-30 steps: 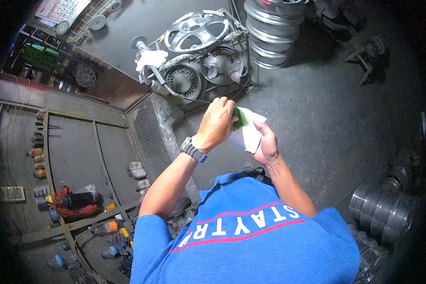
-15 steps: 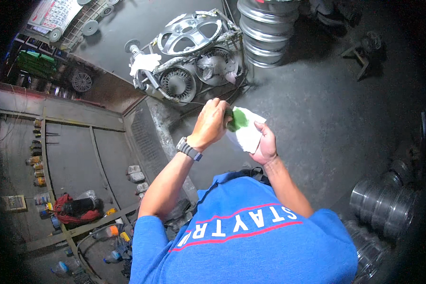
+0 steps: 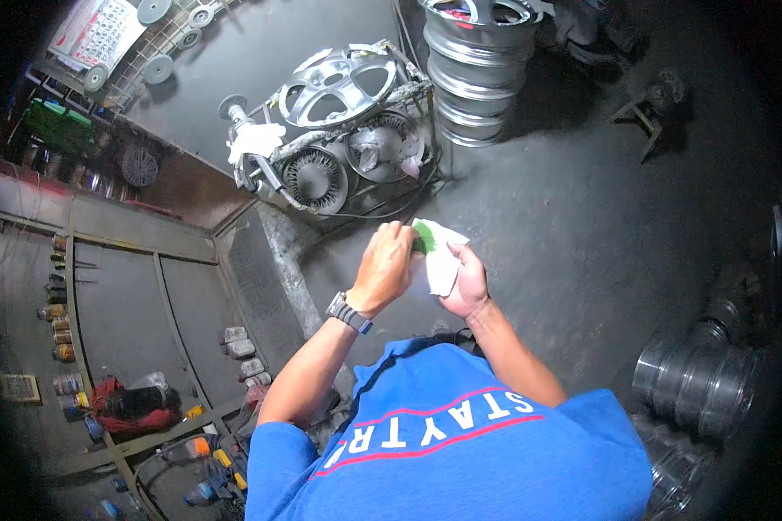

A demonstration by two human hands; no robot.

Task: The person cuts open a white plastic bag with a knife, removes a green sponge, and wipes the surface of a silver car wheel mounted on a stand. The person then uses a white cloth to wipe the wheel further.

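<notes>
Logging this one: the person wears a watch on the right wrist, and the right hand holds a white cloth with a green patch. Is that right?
Not quite: the watch is on the left wrist, as the head view shows. The right hand does hold the white cloth with a green patch.

White sheet (image 3: 444, 273) marked at its left side with a vivid green patch (image 3: 424, 238); blue shirt (image 3: 469, 478) crossed by two thin red stripes with white lettering between them; wristwatch strap (image 3: 348, 314) dark grey, bluish at one end. Wheel rims (image 3: 473, 82) of the tall stack bright silver, banded with darker grey; spoked disc (image 3: 315, 181) grey with a radial pattern of dark slots; floor (image 3: 573, 278) dark grey. At left, bundle (image 3: 109, 408) red and black; power tool (image 3: 202, 446) partly orange.
</notes>
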